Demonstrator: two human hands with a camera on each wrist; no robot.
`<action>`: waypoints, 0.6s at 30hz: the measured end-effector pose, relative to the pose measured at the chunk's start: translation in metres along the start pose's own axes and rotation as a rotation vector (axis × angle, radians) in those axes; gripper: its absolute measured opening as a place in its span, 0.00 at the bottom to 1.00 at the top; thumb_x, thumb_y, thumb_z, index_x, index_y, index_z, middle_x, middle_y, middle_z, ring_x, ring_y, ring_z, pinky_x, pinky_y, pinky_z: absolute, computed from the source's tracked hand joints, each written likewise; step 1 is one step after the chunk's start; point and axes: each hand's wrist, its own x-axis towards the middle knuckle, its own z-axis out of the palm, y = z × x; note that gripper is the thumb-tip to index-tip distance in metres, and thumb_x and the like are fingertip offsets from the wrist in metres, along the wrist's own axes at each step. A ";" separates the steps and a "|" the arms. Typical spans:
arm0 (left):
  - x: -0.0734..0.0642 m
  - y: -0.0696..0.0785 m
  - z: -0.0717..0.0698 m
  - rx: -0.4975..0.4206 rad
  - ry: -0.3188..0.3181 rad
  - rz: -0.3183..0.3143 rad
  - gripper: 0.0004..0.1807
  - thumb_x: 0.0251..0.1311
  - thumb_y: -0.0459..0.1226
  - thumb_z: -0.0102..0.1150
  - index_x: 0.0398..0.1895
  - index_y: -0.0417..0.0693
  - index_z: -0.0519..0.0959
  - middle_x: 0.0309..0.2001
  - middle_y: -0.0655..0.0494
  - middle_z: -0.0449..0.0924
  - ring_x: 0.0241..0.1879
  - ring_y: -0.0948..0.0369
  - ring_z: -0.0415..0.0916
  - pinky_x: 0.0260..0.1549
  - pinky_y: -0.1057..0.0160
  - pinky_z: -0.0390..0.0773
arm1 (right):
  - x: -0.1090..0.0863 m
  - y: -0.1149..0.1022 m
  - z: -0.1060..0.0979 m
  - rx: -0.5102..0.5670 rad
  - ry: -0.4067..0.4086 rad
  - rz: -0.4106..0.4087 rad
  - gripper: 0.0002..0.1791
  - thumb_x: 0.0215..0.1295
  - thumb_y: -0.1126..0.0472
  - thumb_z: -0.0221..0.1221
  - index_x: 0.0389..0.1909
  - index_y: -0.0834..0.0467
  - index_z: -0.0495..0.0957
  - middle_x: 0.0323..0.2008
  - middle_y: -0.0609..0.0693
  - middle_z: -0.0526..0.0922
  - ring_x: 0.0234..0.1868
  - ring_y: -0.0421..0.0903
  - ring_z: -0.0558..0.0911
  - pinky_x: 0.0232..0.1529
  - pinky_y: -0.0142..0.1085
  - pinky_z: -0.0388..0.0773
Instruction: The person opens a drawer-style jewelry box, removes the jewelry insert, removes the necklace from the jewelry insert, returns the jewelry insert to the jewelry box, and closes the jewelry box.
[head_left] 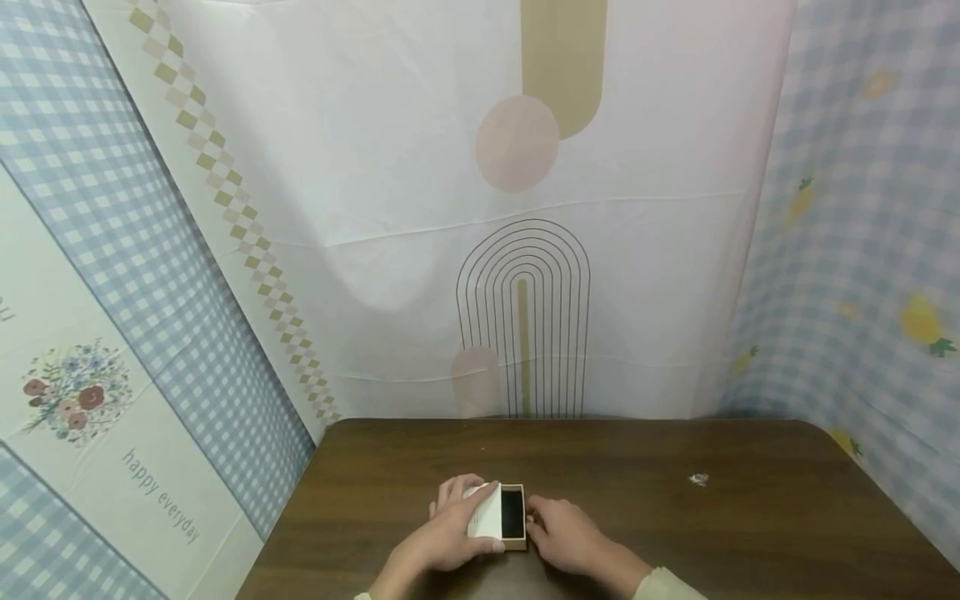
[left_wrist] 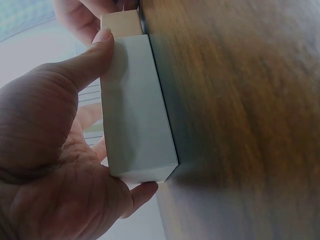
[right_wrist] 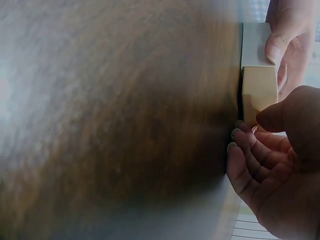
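Observation:
A small drawer box stands on the table, its white sleeve (head_left: 486, 518) partly off a tan inner drawer (right_wrist: 259, 82). Black material (head_left: 513, 514) shows inside the drawer. My left hand (head_left: 448, 531) grips the sleeve, thumb along the near side and fingers around the far side. At the drawer's right end is my right hand (head_left: 564, 532), with curled fingers. In the right wrist view its thumb and forefinger pinch a thin tab (right_wrist: 255, 128) at that end; the tab is mostly hidden.
The box rests on a dark brown wooden table (head_left: 622, 467). A small crumpled clear scrap (head_left: 699, 479) lies to the right, towards the back. Behind the table hangs a white patterned cloth (head_left: 390, 317), with checked cloths at both sides.

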 end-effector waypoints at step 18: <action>0.000 0.000 -0.001 -0.006 -0.001 -0.011 0.50 0.57 0.55 0.78 0.82 0.57 0.66 0.77 0.50 0.62 0.77 0.42 0.52 0.60 0.47 0.63 | 0.006 -0.010 0.005 -0.089 -0.049 -0.017 0.17 0.71 0.52 0.67 0.57 0.52 0.83 0.27 0.37 0.81 0.25 0.32 0.71 0.28 0.33 0.70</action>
